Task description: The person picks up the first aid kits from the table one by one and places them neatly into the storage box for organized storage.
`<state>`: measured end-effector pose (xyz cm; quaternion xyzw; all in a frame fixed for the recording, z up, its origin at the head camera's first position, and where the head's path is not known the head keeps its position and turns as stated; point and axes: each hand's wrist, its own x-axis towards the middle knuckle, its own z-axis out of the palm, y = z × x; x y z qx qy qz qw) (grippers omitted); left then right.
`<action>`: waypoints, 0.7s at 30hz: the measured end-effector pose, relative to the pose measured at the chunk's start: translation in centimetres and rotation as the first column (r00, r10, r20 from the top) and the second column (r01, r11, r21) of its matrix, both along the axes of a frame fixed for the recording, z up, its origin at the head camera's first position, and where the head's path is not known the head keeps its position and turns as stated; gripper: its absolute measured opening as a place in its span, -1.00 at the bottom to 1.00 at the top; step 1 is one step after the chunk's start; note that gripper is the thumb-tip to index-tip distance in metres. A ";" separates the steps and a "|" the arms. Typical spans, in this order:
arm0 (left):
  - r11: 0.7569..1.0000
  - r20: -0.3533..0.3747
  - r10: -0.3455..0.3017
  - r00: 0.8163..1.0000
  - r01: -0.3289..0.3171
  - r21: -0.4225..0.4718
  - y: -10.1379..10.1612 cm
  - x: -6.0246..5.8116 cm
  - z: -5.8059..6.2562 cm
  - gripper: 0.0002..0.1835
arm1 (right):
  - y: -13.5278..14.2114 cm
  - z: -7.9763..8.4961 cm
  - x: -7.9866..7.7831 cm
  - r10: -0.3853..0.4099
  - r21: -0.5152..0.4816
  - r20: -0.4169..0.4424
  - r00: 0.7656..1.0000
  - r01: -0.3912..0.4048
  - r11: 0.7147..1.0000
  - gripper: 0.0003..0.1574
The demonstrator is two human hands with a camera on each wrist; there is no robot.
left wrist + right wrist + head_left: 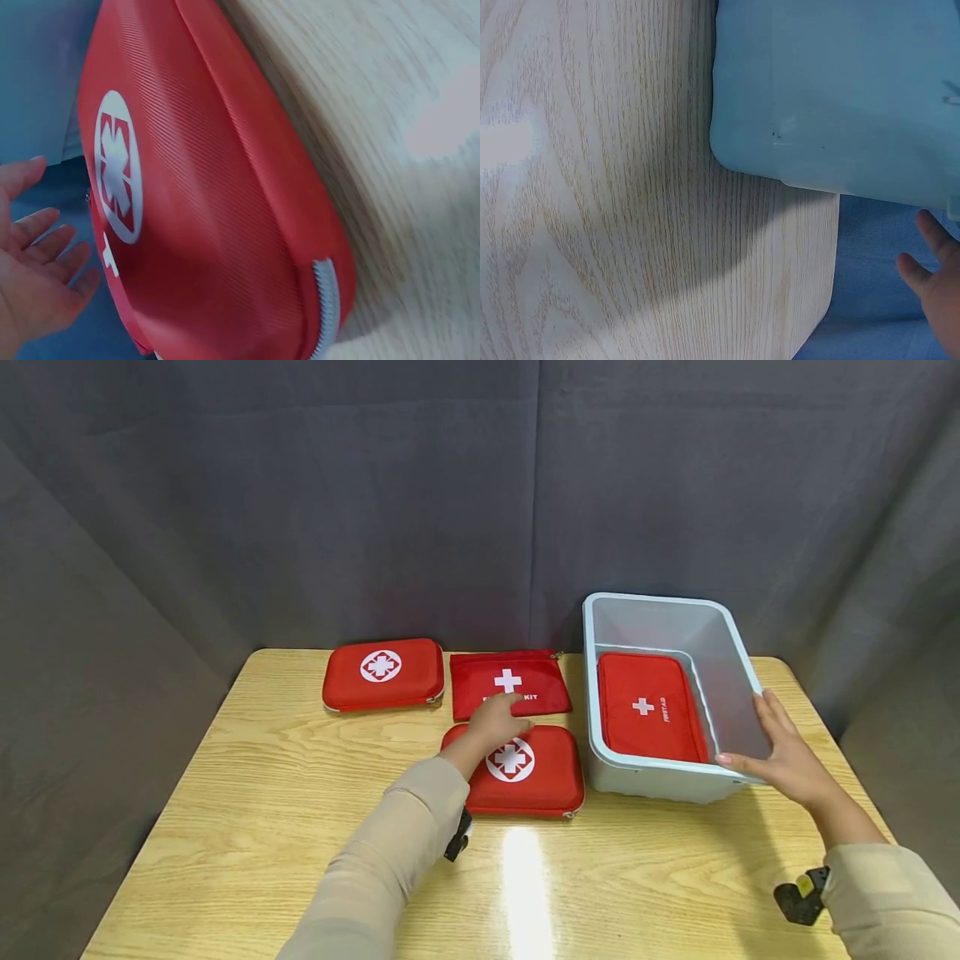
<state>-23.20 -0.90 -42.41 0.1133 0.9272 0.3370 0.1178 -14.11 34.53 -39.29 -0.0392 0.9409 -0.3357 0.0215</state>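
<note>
My left hand (495, 722) hovers over the back part of a red hard zip case (547, 768) with a white round cross emblem. In the left wrist view, the fingers (56, 244) are loosely bent with nothing between them, beside the case (217, 187). Just beyond lies a flat red first aid pouch (472, 689), partly hidden by that hand. My right hand (795, 764) is at the front right corner of a pale plastic bin (652, 777), its fingers spread along the rim. Inside the bin lies a red first aid bag (648, 731) with a white cross.
Another red hard case (345, 677) with the same emblem sits at the back left of the wooden table (247, 827). A grey curtain (412, 510) hangs behind the table's back edge. The bin stands near the table's back right corner.
</note>
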 end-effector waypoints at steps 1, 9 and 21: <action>1.000 0.005 -0.003 1.000 0.003 0.004 -0.2 0.0 -0.1 -0.46 | 0.0 0.0 0.0 0.002 -0.003 0.000 1.000 -0.002 1.000 0.29; 1.000 0.047 0.011 0.999 -0.012 0.013 -1.7 0.0 -1.2 -0.42 | 0.0 0.1 0.0 0.000 -0.003 0.006 1.000 0.000 1.000 0.30; 0.990 0.045 0.124 0.991 -0.121 -0.072 -4.4 0.1 -1.8 -0.40 | 0.0 0.1 0.0 0.006 -0.004 0.002 1.000 -0.006 1.000 0.29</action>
